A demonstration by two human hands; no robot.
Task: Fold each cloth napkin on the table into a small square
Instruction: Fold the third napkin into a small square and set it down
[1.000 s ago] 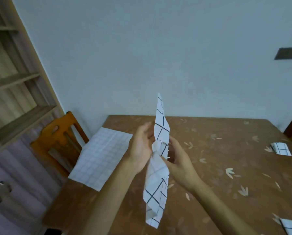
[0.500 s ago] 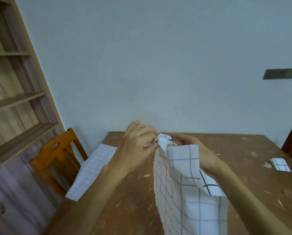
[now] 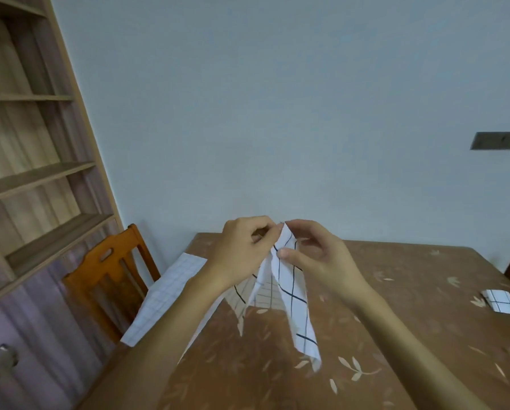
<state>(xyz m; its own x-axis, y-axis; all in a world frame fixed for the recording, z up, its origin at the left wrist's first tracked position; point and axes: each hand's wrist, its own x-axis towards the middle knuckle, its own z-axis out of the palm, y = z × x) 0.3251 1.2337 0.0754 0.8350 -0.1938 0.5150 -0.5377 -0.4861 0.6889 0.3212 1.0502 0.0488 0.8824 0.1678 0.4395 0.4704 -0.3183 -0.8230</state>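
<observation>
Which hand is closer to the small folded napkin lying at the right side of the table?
Right. The right hand is to the left of the folded napkin; the left hand is farther left, past the held napkin that both pinch.

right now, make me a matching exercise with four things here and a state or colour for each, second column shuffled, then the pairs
1 middle napkin
2 left napkin
3 right napkin
4 chair

a folded small
b orange wood
c hangs, pinched by left hand and right hand
d spread open at the table edge

Pairs: 1-c, 2-d, 3-a, 4-b
</observation>
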